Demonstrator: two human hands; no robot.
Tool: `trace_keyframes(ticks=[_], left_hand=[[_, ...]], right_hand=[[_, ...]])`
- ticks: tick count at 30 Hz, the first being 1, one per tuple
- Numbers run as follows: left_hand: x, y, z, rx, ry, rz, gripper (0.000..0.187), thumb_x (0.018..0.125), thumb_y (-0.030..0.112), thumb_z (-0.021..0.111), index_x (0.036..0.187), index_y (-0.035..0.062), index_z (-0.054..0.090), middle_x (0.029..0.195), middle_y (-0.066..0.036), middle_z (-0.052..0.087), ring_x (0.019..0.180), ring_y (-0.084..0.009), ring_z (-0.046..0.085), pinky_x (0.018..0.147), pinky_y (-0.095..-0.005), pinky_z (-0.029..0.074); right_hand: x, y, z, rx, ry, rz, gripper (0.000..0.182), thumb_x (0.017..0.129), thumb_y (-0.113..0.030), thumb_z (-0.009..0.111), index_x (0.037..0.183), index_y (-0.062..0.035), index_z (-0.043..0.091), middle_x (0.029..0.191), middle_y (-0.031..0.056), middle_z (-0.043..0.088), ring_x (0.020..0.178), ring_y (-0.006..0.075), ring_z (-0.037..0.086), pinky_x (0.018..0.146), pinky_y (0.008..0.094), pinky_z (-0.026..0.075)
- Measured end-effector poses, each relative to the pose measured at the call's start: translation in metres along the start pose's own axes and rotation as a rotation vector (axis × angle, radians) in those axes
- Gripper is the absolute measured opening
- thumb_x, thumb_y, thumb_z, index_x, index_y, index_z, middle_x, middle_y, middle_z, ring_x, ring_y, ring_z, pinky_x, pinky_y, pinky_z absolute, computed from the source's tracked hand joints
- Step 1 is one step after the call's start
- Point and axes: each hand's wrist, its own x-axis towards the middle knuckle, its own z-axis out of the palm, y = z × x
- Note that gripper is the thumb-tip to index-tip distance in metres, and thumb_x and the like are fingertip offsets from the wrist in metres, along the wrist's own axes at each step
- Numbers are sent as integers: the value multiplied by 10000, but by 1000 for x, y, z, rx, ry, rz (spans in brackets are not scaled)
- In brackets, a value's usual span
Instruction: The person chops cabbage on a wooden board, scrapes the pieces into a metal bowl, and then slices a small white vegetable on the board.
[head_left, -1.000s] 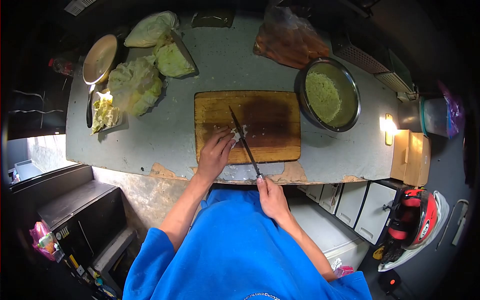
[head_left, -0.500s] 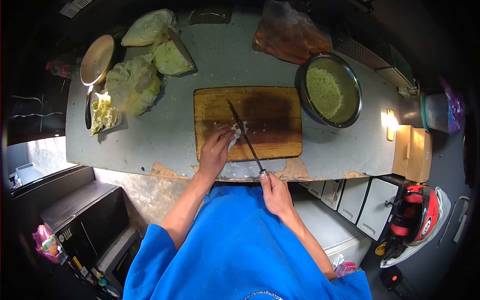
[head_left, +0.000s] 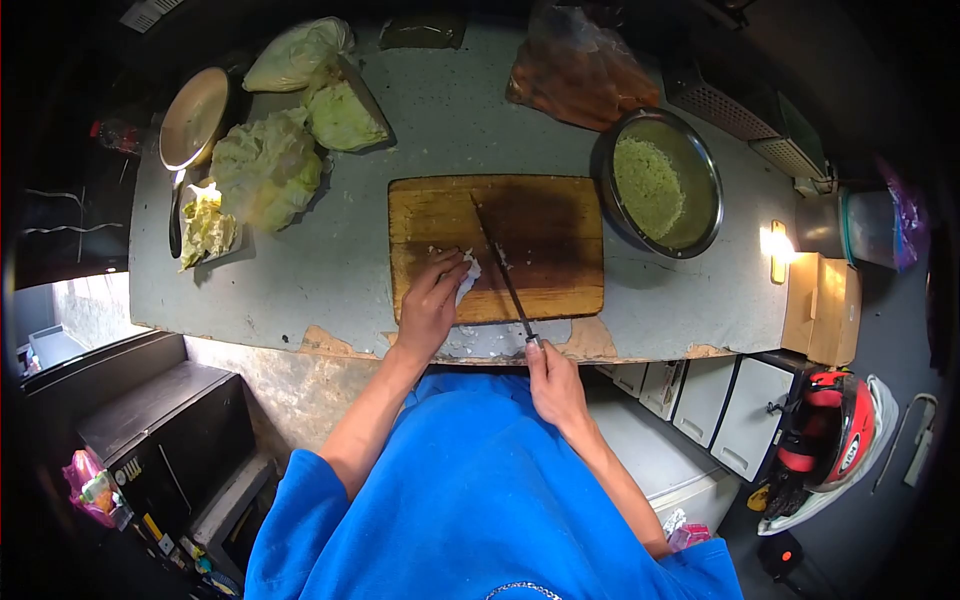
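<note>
A wooden cutting board [head_left: 565, 295] lies near the front edge of the table. On its left part, my left hand [head_left: 430, 305] is closed over a small whitish vegetable piece [head_left: 468, 280], its fingers bent and pressing it down. My right hand [head_left: 556, 385] grips the handle of a long, narrow knife [head_left: 506, 272] at the table edge. The blade slants up and left across the board, a little right of the piece and apart from it. Small white bits are scattered beside the blade. The exact kind of vegetable is hard to make out.
Right of the board stands a metal bowl [head_left: 712, 190] with chopped pale-green vegetable [head_left: 648, 185]. Behind lies a plastic bag of orange-brown food [head_left: 580, 80]. On the left are cabbage leaves [head_left: 265, 170], a cut cabbage [head_left: 345, 115] and a pan [head_left: 195, 120]. A phone [head_left: 778, 250] lies at right.
The knife has shifted to the right, away from the whitish piece, with my right hand moving slightly right. My left hand stays in place on the piece.
</note>
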Motion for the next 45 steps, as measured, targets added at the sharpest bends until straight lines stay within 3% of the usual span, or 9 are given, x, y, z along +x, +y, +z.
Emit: trace_keyframes(ticks=[10, 18, 24, 33, 42, 45], left_hand=[[-1, 0, 2, -30, 33, -43, 154, 877, -50, 722, 1025, -20, 754, 1083, -157, 719, 1104, -325, 704, 921, -398, 580], [-1, -4, 1, -50, 5, -49, 165, 871, -37, 734, 1031, -4, 762, 1070, -145, 723, 1092, -312, 709, 924, -391, 582], [0, -4, -2, -25, -25, 8, 176, 873, -31, 737, 1043, 3, 765, 1074, -144, 724, 1099, -310, 709, 960, -388, 576], [1, 3, 2, -12, 23, -56, 168, 878, -40, 727, 1036, -3, 770, 1061, -151, 737, 1060, -308, 720, 885, -379, 573], [0, 0, 1, -55, -7, -61, 152, 880, -47, 722, 1021, -8, 764, 1043, -149, 732, 1088, -312, 717, 933, -401, 574], [0, -1, 0, -20, -10, -9, 144, 882, -35, 726, 1017, -4, 764, 1046, -148, 734, 1089, -312, 717, 976, -410, 563]], right_hand=[[-2, -3, 11, -10, -19, -52, 427, 1077, -360, 506, 901, 25, 561, 710, 288, 575, 710, 521, 572, 637, 515, 437], [4, 3, 24, -219, 24, -43, 387, 1074, -350, 492, 964, 10, 585, 751, 302, 649, 822, 575, 618, 734, 591, 482], [6, -5, 9, -39, 10, -16, 410, 1074, -358, 499, 920, 14, 579, 706, 293, 613, 751, 538, 613, 678, 561, 461], [0, 1, 5, -8, -43, -71, 415, 1069, -348, 513, 885, 19, 575, 693, 276, 601, 726, 521, 605, 666, 543, 453], [9, -2, 18, -272, 7, -71, 400, 1060, -339, 507, 942, 35, 583, 738, 328, 642, 768, 549, 635, 728, 600, 504], [14, -4, 16, -228, 34, -108, 406, 1061, -349, 506, 947, 32, 589, 725, 316, 644, 752, 552, 629, 724, 596, 506]])
